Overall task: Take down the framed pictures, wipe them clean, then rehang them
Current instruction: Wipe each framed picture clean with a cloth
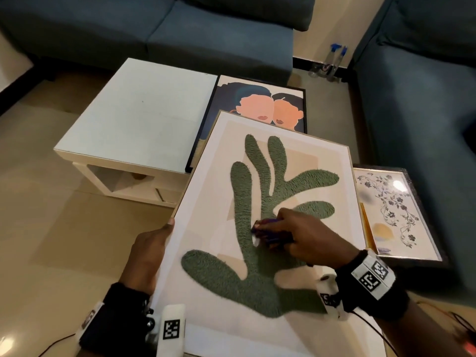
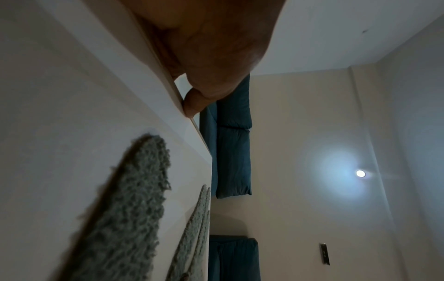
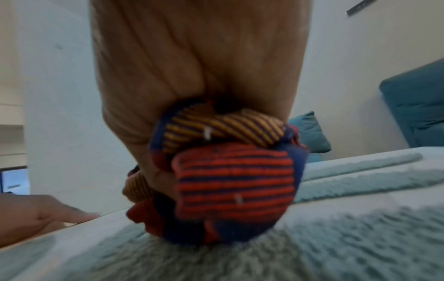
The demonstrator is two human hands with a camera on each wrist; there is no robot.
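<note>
Glossy tile floor (image 1: 64, 222); left hand (image 1: 148, 249) grips frame (image 1: 185, 202) edge; right hand (image 1: 309, 240) clutches bunched striped cloth (image 1: 268, 231) on tufted leaf.

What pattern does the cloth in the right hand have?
The cloth has thin stripes, red and dark blue, with a part in yellow and dark blue. The right wrist view shows it best.

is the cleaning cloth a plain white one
No, the cloth bunched in the right hand is striped red, orange and dark blue.
</note>
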